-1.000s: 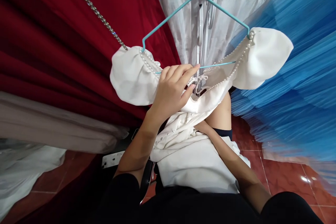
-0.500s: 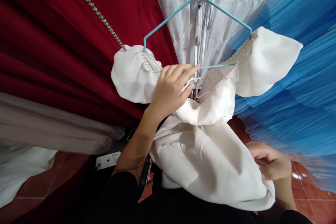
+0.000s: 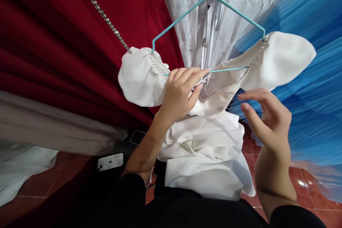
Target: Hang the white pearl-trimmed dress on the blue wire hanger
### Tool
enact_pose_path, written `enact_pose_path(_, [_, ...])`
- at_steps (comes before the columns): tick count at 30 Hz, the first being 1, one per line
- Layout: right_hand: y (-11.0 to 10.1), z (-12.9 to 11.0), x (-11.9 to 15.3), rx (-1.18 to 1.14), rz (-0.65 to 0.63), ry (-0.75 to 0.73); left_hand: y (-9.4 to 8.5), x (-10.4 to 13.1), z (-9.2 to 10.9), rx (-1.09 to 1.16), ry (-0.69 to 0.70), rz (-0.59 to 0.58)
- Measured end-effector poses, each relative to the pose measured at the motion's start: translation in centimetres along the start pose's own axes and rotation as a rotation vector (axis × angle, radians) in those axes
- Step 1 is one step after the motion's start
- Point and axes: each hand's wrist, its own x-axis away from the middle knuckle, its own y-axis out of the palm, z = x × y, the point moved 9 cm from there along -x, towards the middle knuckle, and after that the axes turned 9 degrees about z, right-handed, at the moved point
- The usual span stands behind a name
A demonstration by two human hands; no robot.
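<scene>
A white dress (image 3: 203,139) with pearl-trimmed neckline and puffed sleeves hangs on a light blue hanger (image 3: 181,17). My left hand (image 3: 184,89) is closed around the hanger's lower bar and the neckline edge, left of the middle. Its fingertips rest by a small white tied cord. My right hand (image 3: 269,117) is raised beside the bodice, under the right sleeve (image 3: 288,58), with thumb and fingers apart and nothing between them. Below the bodice the skirt hangs in loose folds.
Red fabric (image 3: 133,7) and a beaded chain (image 3: 101,10) are at the left, blue tulle (image 3: 315,114) at the right. White cloth and metal rails stand behind. A white phone (image 3: 110,162) lies lower left on something black.
My right hand has let go of the skirt's lower edge and moved up beside the bodice. The skirt has dropped into folds. My left hand keeps its grip; the view has shifted slightly.
</scene>
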Motion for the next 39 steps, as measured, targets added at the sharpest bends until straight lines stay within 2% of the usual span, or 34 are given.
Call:
enact_pose_path(2, [3.0, -3.9, -2.5, 0.019, -0.057, -0.252, -0.2, 0.0, 0.1, 0.017, -0.007, 0.013])
enact_pose_path(3, [4.3, -4.9, -3.6, 0.032, -0.073, -0.329, -0.4, 0.0, 0.2, 0.021, -0.007, 0.019])
enact_pose_path(4, [5.6, -5.0, -4.7, 0.055, -0.087, -0.339, -0.5, 0.0, 0.2, 0.024, -0.007, 0.031])
enact_pose_path(6, [7.7, -3.8, -6.3, 0.089, -0.099, -0.328, -0.6, 0.0, 0.1, 0.038, -0.003, 0.061])
enact_pose_path(9, [9.7, -0.2, -7.1, 0.145, -0.095, -0.278, -0.2, 0.6, 0.4, 0.111, 0.025, 0.093])
enact_pose_path(11, [10.1, 1.4, -6.6, 0.189, -0.048, -0.305, -0.2, 1.3, 0.7, 0.164, 0.026, 0.134])
enact_pose_path(13, [10.3, 1.8, -5.7, 0.239, 0.015, -0.346, -1.4, 2.0, 0.7, 0.145, -0.005, 0.262])
enact_pose_path(16, [10.2, 1.4, -4.7, 0.270, 0.092, -0.381, -5.2, 2.7, -0.3, -0.022, -0.063, 0.568])
enact_pose_path(18, [10.2, 1.0, -4.4, 0.255, 0.113, -0.397, -7.4, 2.6, -1.4, -0.117, -0.076, 0.698])
enact_pose_path(20, [10.1, 0.8, -4.4, 0.240, 0.122, -0.402, -8.2, 1.8, -3.4, -0.117, -0.102, 0.684])
enact_pose_path(23, [9.8, 1.0, -4.3, 0.238, 0.150, -0.412, -8.6, 0.7, -6.5, -0.006, -0.174, 0.624])
enact_pose_path(25, [9.7, 1.0, -4.3, 0.229, 0.167, -0.424, -9.2, 0.4, -8.1, 0.041, -0.232, 0.641])
enact_pose_path(28, [9.8, 0.9, -4.3, 0.199, 0.184, -0.439, -11.3, 1.3, -10.2, 0.054, -0.318, 0.806])
enact_pose_path(31, [10.0, 0.6, -4.2, 0.173, 0.205, -0.446, -13.0, 4.0, -12.3, 0.067, -0.372, 1.038])
enact_pose_path(33, [10.2, 0.3, -4.1, 0.123, 0.209, -0.453, -12.6, 6.1, -13.5, 0.085, -0.437, 1.085])
enact_pose_path(35, [10.4, 0.1, -4.1, 0.080, 0.205, -0.452, -10.4, 7.4, -14.0, 0.151, -0.526, 0.980])
enact_pose_path(37, [10.7, 0.1, -4.1, 0.086, 0.194, -0.432, -6.3, 7.2, -13.0, 0.329, -0.580, 0.693])
enact_pose_path(39, [11.1, 0.1, -4.1, 0.107, 0.176, -0.403, -2.2, 6.1, -10.0, 0.533, -0.531, 0.414])
